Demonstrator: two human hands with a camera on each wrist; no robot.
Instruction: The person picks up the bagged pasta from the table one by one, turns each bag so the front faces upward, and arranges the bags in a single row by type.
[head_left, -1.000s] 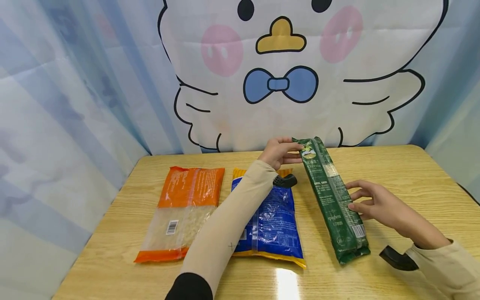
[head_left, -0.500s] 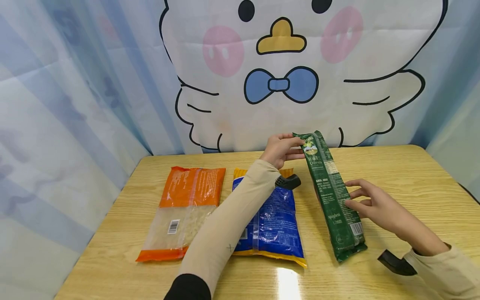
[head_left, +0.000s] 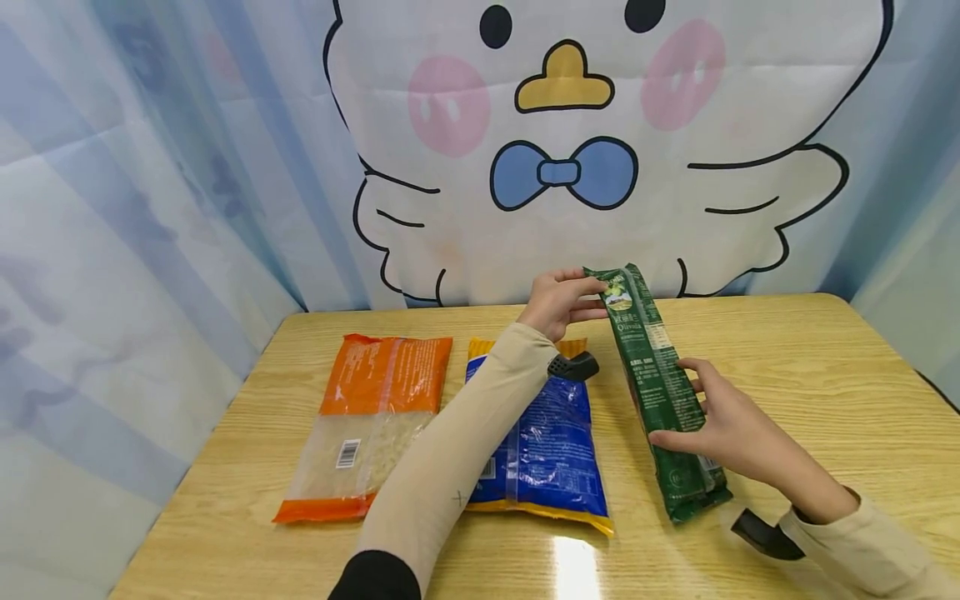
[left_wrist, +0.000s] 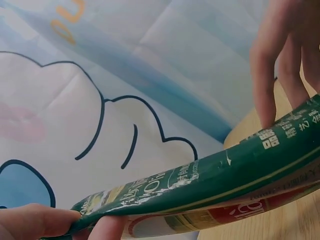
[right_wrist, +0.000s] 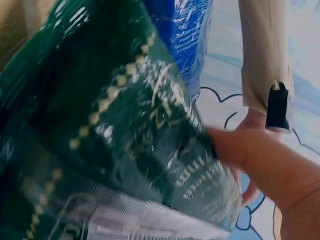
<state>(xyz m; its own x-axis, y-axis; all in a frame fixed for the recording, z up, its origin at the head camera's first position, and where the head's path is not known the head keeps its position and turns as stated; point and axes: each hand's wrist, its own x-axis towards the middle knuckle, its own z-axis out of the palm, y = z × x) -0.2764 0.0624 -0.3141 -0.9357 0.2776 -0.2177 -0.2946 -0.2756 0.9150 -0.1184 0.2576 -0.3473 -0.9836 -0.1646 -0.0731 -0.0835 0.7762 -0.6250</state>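
A long, glossy green plastic packet (head_left: pixel 647 375) tilts over the wood-grained desk (head_left: pixel 787 342). The left hand (head_left: pixel 557 305) pinches its flat upper end; the right hand (head_left: pixel 735 433), fingers widely parted, grips across its lower half.

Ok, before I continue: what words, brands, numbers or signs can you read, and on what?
"Olivoila": long green plastic packet.
"mm", probably: same packet, blurred in the right wrist view.
"+": beige fabric left sleeve.
Too small or blurred: the packet's other print; white print on the orange-and-clear plastic bag and blue-and-yellow plastic bag.
Unreadable: orange lettering on the pale printed curtain.
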